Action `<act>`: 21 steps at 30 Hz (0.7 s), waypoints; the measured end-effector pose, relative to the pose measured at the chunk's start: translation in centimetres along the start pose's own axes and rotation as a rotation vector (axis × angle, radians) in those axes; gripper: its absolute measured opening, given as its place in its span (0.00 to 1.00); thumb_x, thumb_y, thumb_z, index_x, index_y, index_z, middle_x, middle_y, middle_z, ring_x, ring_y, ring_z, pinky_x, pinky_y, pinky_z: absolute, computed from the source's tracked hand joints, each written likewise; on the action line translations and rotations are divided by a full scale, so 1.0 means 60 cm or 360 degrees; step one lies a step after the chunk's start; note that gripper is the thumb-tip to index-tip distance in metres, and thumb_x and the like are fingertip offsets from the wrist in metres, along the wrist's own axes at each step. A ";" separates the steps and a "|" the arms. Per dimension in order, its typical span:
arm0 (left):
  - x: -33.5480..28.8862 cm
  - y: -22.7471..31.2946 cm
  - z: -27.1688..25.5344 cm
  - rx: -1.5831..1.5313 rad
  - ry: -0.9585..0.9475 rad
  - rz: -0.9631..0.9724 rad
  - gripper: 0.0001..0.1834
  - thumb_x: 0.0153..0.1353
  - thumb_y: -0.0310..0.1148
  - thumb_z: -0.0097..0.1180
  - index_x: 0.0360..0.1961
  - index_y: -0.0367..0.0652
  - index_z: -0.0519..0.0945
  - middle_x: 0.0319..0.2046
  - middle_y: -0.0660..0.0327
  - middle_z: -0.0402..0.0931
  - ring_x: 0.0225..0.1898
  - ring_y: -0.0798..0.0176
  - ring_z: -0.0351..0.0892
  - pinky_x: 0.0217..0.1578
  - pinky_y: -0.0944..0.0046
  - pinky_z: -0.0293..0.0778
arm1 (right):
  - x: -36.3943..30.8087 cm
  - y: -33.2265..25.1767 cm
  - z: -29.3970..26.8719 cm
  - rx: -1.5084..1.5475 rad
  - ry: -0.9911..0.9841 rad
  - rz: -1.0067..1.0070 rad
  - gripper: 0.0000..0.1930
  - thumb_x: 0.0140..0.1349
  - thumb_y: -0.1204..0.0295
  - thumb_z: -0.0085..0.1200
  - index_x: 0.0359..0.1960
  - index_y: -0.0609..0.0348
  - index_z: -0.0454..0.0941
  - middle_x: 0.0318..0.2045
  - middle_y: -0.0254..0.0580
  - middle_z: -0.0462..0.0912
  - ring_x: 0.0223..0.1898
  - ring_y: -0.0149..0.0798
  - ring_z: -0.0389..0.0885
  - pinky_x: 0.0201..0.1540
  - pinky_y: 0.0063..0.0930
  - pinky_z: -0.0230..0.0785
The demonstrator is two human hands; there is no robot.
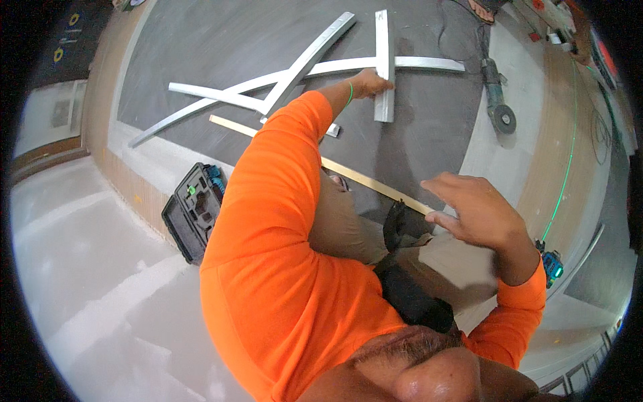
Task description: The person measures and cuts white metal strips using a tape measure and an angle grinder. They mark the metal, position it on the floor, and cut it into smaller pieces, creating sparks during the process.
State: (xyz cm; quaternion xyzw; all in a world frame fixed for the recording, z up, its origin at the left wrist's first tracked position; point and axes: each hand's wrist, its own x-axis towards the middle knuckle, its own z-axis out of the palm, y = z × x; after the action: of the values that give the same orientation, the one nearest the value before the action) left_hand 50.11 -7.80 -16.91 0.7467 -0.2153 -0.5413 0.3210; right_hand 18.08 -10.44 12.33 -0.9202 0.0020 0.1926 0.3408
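My left hand (370, 84) reaches forward, its fingers closed around the edge of a short, straight metal channel (382, 40). That channel lies across a long, thin metal strip (429, 63) on the dark grey floor sheet. Left of it, more metal channels (311, 57) lie crossed over one another. My right hand (479, 211) hangs in front of my right knee, open, with fingers stretched and thumb apart. Just beside its thumb is the end of a thin wooden strip (375, 184), which runs left and passes behind my left arm.
An angle grinder (497, 100) with a cord lies on the right. At the left stands an open black tool case (194, 211). A lit laser level (552, 266) sits at the right, near a green laser line (566, 171). Tools and a person's foot (481, 11) show at the far right.
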 end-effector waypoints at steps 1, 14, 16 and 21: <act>-0.002 -0.015 -0.020 -0.0278 -0.0085 0.0103 0.32 0.56 0.35 0.69 0.58 0.27 0.73 0.49 0.47 0.79 0.48 0.51 0.81 0.50 0.51 0.79 | 0.003 -0.006 -0.004 -0.0010 -0.0016 -0.0040 0.25 0.61 0.64 0.61 0.57 0.64 0.74 0.46 0.53 0.79 0.46 0.58 0.79 0.49 0.46 0.72; -0.048 0.106 -0.057 -0.1363 0.0288 0.0348 0.21 0.56 0.42 0.67 0.43 0.40 0.75 0.30 0.58 0.76 0.28 0.57 0.79 0.35 0.48 0.81 | 0.033 0.006 -0.005 -0.0051 -0.0010 -0.0143 0.25 0.60 0.62 0.62 0.56 0.62 0.75 0.45 0.54 0.79 0.45 0.59 0.79 0.47 0.48 0.73; -0.031 0.101 -0.047 -0.1321 0.0384 0.0312 0.23 0.54 0.39 0.71 0.44 0.39 0.75 0.30 0.58 0.76 0.28 0.58 0.79 0.34 0.48 0.81 | 0.037 0.006 -0.003 -0.0074 -0.0026 -0.0132 0.25 0.60 0.62 0.62 0.56 0.62 0.75 0.45 0.54 0.79 0.45 0.60 0.79 0.47 0.48 0.73; -0.043 0.155 -0.013 -0.1257 0.0455 0.0281 0.27 0.52 0.38 0.73 0.47 0.35 0.75 0.35 0.55 0.78 0.36 0.54 0.81 0.39 0.49 0.80 | 0.047 0.005 -0.007 -0.0033 -0.0041 -0.0034 0.26 0.60 0.61 0.62 0.58 0.61 0.74 0.44 0.54 0.80 0.44 0.60 0.80 0.47 0.47 0.73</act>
State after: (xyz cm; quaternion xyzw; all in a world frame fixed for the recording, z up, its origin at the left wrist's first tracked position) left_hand 50.27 -12.39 -8.41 0.6127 -0.0078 -0.4436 0.6540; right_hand 20.78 -10.60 11.42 -0.9211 -0.0142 0.2009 0.3332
